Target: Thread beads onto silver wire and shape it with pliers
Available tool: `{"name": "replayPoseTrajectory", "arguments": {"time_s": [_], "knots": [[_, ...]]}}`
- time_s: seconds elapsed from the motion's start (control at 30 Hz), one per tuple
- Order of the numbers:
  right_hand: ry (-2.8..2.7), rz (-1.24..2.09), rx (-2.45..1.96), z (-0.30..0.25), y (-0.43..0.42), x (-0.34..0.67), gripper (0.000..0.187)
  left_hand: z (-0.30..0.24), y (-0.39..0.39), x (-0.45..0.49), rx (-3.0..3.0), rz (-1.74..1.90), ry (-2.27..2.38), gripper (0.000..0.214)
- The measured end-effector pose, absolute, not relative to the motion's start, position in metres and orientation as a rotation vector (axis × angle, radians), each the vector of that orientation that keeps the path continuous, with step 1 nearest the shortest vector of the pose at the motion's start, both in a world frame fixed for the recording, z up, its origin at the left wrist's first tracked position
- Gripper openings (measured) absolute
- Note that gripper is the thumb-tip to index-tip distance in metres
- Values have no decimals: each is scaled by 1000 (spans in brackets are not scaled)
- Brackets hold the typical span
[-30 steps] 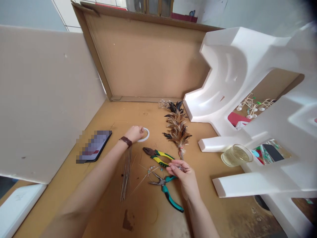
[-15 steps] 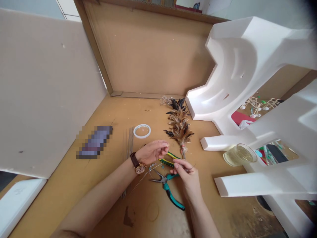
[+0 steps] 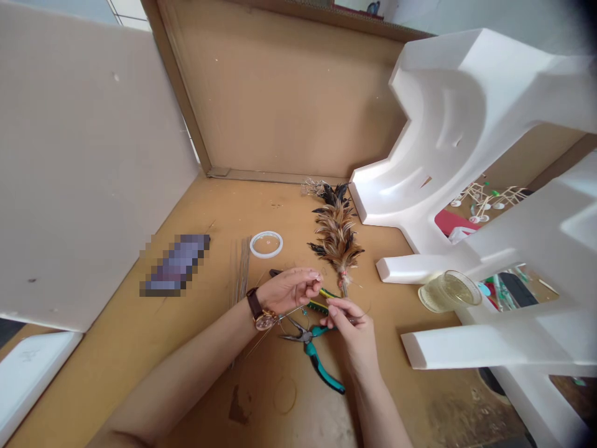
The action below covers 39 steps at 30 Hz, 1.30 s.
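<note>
My left hand (image 3: 291,290), with a watch (image 3: 265,320) on its wrist, is closed in a pinch on something tiny and pale that I cannot make out. Just right of it, my right hand (image 3: 353,326) pinches a thin wire, part of which curves out behind the fingers. Below the hands lie teal-and-black pliers (image 3: 321,367), jaws apart. A second tool with yellow-green handles (image 3: 319,306) is partly hidden behind my hands. Wire with small blue beads (image 3: 305,312) shows between the hands. Straight thin wires (image 3: 241,267) lie left of my left hand.
A white ring-shaped roll (image 3: 266,244) and a feather duster (image 3: 338,230) lie beyond the hands. A blurred-out dark object (image 3: 177,264) rests at left. On the right, a glass of yellowish liquid (image 3: 448,292) stands among white foam pieces (image 3: 452,348). Cardboard (image 3: 298,93) walls the back.
My left hand has shifted slightly right, closer to my right hand, and covers more of the beaded wire. The right hand keeps its pinch. The view has moved slightly.
</note>
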State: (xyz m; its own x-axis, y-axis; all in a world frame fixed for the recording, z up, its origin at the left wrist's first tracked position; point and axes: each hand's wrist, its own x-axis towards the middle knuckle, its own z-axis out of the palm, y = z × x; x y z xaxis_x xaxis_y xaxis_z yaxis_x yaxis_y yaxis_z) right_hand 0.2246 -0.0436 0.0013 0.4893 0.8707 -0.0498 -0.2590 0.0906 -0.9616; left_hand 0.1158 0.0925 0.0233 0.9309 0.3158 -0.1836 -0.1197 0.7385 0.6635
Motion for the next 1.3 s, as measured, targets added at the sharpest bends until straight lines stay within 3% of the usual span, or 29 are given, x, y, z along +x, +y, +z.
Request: {"name": "replayPoseTrajectory", "arguments": {"time_s": [1.3], "knots": [[-694,761,-1253,3,-46,223,10,32,81,118,409,242,293,8]]}}
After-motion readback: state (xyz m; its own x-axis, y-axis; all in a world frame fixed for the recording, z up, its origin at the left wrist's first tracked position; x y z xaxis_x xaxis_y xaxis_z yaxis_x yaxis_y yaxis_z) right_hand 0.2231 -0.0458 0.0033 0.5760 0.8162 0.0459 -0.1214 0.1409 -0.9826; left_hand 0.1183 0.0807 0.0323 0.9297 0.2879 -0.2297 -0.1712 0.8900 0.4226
